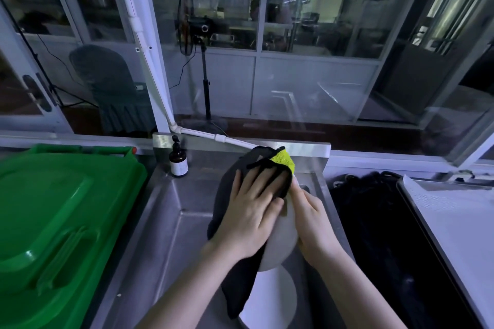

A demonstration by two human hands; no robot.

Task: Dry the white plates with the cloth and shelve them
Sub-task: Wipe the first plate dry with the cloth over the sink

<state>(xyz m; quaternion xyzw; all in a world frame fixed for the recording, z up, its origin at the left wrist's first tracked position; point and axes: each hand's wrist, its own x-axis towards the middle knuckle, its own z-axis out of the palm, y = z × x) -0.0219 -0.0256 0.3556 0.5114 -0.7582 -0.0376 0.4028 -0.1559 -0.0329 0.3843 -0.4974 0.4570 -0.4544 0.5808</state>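
Right now the plate (282, 238) stands on edge above the sink (171, 222), between both hands: left hand (251, 216) spread flat, pressing the cloth (235, 283) on its face; right hand (312, 222) grips its right rim.

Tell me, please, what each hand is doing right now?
Left hand: open, pressing the cloth flat against the plate.
Right hand: closed, gripping the plate's right edge.

the left grip (251, 211) and right grip (310, 218) are bare, as are both forearms (187, 283) along their whole visible length.
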